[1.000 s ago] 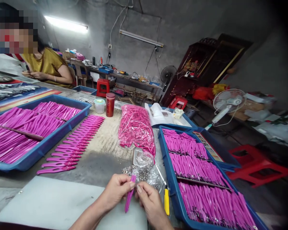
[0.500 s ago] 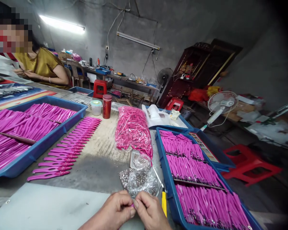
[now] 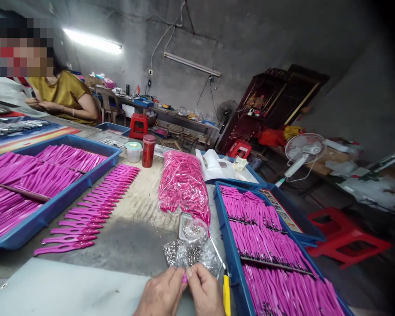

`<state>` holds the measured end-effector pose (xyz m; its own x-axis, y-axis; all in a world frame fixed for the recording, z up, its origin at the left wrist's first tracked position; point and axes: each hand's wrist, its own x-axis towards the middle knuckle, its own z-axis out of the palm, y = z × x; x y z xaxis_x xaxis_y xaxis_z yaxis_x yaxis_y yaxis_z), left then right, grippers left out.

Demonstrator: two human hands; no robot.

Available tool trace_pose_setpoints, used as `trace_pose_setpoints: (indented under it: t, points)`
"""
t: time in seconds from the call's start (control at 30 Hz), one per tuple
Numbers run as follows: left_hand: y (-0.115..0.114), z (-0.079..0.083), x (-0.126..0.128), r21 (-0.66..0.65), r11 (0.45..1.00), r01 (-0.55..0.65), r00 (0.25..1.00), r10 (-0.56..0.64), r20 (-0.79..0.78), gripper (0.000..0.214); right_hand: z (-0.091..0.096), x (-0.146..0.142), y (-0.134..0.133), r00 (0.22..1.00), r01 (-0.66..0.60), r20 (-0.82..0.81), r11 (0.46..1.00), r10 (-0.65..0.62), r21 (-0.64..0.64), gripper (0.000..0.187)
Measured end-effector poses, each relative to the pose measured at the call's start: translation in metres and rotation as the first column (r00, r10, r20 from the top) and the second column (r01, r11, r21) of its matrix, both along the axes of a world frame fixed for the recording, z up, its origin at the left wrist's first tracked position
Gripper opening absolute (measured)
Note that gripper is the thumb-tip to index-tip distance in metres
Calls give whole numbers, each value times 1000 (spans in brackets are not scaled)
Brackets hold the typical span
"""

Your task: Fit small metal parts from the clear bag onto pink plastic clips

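Note:
My left hand [image 3: 162, 290] and my right hand [image 3: 204, 290] meet at the near edge of the table, fingertips pinched together. Between them shows a bit of a small pink piece [image 3: 184, 278]; the fingers cover the rest. Just beyond lies a clear plastic bag of small metal parts [image 3: 194, 254]. To the right of my right hand is a tool with a yellow handle [image 3: 226, 292] and a thin metal shaft. A row of pink tweezer-shaped pieces [image 3: 85, 215] lies on the table to the left.
Blue trays of pink pieces stand left [image 3: 95, 173] and right [image 3: 235, 259]. A filled plastic bag [image 3: 184, 182], a red cup [image 3: 148, 151] and a lidded tub [image 3: 133, 152] are farther back. A white sheet [image 3: 62, 289] lies in front. A co-worker [image 3: 66, 94] sits far left.
My left hand has turned slightly, its back now more toward me, and both hands still pinch the pink piece. The whole scene sits a little lower in view.

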<state>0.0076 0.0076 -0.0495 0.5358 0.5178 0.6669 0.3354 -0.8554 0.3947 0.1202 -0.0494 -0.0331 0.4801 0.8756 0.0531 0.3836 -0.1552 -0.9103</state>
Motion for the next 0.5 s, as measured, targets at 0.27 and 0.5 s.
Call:
trace_pose_setpoints:
  t: [0.27,0.5]
  points:
    - [23,10,-13,122,992,12,992,3,-123,22,67,31,30,837,-123,499,965,226,-231,26]
    - [30,-1,-9,182,983,-34,998,41,-37,23,106,76,96,624,-38,694,901,360,-433,24]
